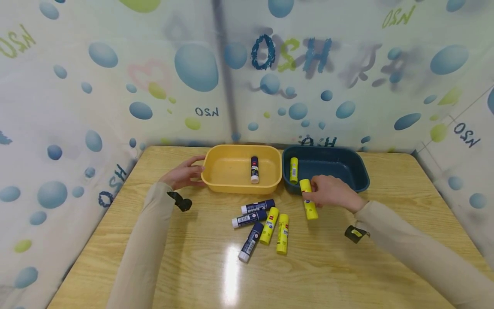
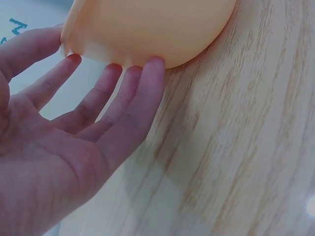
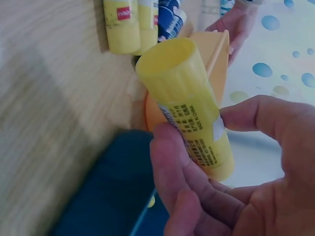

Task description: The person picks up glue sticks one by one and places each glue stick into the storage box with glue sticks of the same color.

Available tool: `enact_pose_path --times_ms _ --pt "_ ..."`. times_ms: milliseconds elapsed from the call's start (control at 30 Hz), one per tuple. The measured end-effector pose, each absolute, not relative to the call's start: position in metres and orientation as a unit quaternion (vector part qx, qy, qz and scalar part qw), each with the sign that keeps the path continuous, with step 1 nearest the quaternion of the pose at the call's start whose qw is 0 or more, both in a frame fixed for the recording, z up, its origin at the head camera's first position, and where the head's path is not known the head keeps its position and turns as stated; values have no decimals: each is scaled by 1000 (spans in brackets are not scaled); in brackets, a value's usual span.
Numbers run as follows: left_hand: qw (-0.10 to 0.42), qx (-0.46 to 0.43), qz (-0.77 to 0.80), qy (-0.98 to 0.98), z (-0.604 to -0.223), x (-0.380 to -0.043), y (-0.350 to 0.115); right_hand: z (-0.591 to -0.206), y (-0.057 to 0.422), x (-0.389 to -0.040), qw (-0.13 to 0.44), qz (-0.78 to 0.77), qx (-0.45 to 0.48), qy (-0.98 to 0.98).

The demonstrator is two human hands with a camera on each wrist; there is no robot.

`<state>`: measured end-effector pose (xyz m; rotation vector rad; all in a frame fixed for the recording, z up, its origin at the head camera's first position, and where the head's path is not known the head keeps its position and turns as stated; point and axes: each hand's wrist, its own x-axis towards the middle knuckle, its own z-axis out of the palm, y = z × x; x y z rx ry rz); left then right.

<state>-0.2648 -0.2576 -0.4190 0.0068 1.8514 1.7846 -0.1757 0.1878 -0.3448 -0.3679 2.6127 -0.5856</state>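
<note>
My right hand [image 1: 332, 192] pinches a yellow glue stick [image 1: 308, 201] between thumb and fingers, above the front edge of the dark blue bin [image 1: 349, 185]. In the right wrist view the glue stick [image 3: 189, 108] is tilted, with printed text along its side. My left hand [image 1: 186, 174] touches the left end of the orange-yellow bin [image 1: 239, 189]. The left wrist view shows the fingertips of this hand [image 2: 83, 128] resting against the bin's outer wall [image 2: 147, 34], fairly straight and spread. One navy glue stick [image 1: 254, 169] lies inside the orange-yellow bin; a yellow one [image 1: 294, 170] lies in the blue bin.
In front of the bins, several loose glue sticks lie on the wooden table [image 1: 193, 266]: navy ones with white ends [image 1: 251, 241] and two yellow ones, a left one [image 1: 269, 226] and a right one [image 1: 282, 234]. A patterned curtain [image 1: 247, 98] stands behind the table.
</note>
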Motion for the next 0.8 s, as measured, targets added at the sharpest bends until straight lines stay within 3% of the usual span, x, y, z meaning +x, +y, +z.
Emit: enact_pose_path --times_ms 800 --pt "281 5 670 687 -420 -264 -258 -326 192 -201 208 -170 -120 956"
